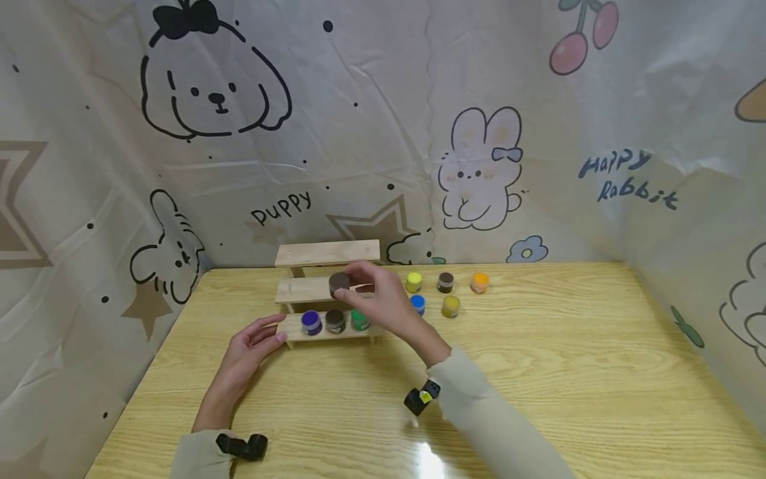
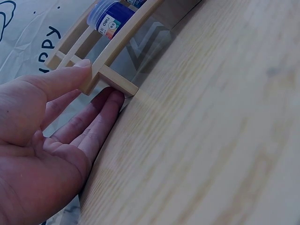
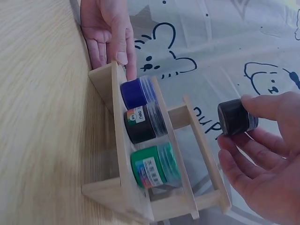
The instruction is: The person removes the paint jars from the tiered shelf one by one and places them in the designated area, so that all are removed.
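A: Where do we have the dark jar (image 3: 233,118)?

B: Up in our right hand (image 1: 387,305), gripped between thumb and fingertips. In the head view it sits over the middle step of the wooden rack (image 1: 327,253); the right wrist view shows a gap between the jar and the rack's edges.

A: And our left hand (image 1: 244,352)?

B: It holds the rack's left end, thumb on the front step's edge, other fingers low beside the leg.

A: What do we see on that front step?

B: Three jars in a row: a purple jar (image 1: 311,323) toward the rack's left end, a black jar (image 1: 336,322) in the middle, a green jar (image 1: 360,320) toward the right end. We see narrow gaps between them, and a short strip of wood from the purple one to our left thumb.

A: What stands to the rack's right?

B: Five more: a yellow jar (image 1: 414,283), a brown jar (image 1: 445,283) and an orange jar (image 1: 479,283) farther back, with a blue jar (image 1: 418,305) and a mustard jar (image 1: 451,307) nearer us. The table (image 1: 538,372) reaches wide on that side, less far on the rack's left.

A: And behind the rack?

B: The table's back edge, close by, then a patterned cloth (image 1: 371,153). Our right wrist crosses past the rack's right end.
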`<state>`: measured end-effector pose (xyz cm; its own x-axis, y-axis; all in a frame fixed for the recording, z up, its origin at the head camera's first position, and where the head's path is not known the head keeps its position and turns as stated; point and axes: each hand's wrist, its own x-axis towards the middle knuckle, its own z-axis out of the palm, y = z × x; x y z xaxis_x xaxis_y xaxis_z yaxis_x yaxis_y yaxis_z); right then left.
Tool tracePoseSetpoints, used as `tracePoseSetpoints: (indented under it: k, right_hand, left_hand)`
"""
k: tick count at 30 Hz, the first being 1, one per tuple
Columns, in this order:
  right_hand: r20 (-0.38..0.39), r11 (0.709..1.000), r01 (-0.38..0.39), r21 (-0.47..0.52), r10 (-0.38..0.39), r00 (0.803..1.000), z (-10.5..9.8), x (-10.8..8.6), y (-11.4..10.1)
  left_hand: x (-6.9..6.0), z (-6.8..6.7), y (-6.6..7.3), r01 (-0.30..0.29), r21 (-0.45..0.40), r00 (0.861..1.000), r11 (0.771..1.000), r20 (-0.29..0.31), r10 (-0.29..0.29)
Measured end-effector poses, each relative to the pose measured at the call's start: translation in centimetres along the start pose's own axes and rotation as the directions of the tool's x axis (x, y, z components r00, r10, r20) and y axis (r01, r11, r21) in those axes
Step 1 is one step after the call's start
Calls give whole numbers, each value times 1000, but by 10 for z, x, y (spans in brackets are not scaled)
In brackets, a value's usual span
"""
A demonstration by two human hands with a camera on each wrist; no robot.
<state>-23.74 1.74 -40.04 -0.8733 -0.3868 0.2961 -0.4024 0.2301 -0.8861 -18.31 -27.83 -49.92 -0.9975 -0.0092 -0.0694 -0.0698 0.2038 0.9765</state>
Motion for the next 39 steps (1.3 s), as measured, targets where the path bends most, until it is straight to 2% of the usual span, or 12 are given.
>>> tracePoseSetpoints:
  k: [9, 16, 26, 39]
  right_hand:
    - [-61, 1000, 8, -5, -8, 998, -25, -25, 6]
    - [-115, 999, 52, 2, -52, 992, -49, -40, 9]
    - [-162, 998, 66, -21, -68, 984, -79, -60, 16]
    - [-215, 997, 23, -77, -39, 976, -115, -80, 32]
  left_hand:
    - [-2, 0, 3, 10, 12, 1000, 1000, -7, -10]
    - [-3, -1, 2, 29, 17, 1000, 999, -11, -29]
    - [-3, -1, 1, 13, 27, 1000, 1000, -15, -12]
    - [-1, 1, 4, 12, 39, 1000, 999, -16, -12]
